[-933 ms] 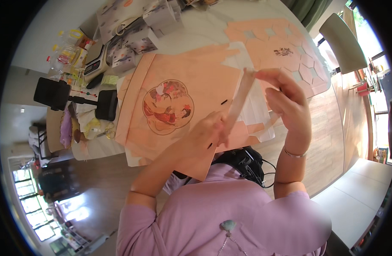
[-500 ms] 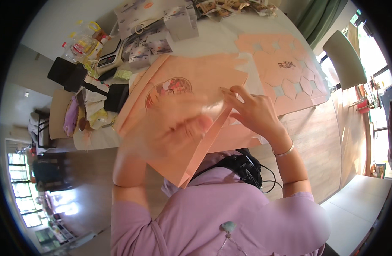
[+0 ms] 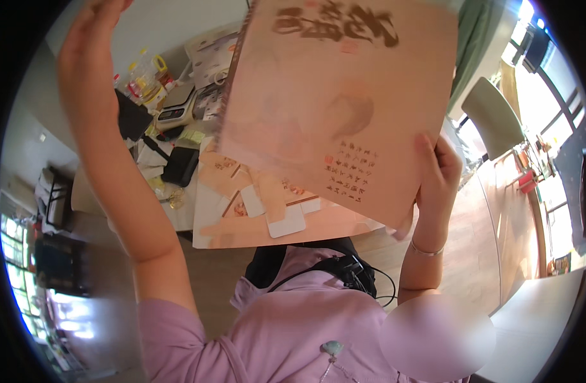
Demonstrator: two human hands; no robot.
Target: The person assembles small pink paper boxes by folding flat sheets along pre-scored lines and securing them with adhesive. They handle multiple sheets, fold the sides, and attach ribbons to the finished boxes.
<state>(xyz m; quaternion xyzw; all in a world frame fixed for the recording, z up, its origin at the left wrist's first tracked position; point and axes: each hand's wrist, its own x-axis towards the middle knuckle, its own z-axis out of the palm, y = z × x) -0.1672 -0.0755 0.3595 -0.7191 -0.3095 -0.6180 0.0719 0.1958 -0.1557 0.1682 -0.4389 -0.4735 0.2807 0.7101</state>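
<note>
My right hand (image 3: 440,169) grips the lower right edge of a large peach paper bag (image 3: 293,108), thumb on its front face. The bag is raised and tilted over the table, with dark brush writing and faint printed pictures facing me. My left hand (image 3: 92,41) is lifted at the upper left, apart from the bag; the top edge of the view cuts off its fingers. Below the bag, small peach printed pieces and white cards (image 3: 286,223) lie on a peach sheet (image 3: 344,226) at the table's near edge. The bag hides the far part of the table.
On the table's left are a black stand (image 3: 180,166), a scale-like device (image 3: 176,112) and plastic bottles with yellow handles (image 3: 143,76). Patterned boxes (image 3: 213,54) stand behind. A chair (image 3: 494,118) is at the right, and a white surface (image 3: 532,332) at the lower right.
The bag has been lifted from low in front of me and turned to show its written face, uncovering the pieces on the table. My left hand has left it and swung up to the left.
</note>
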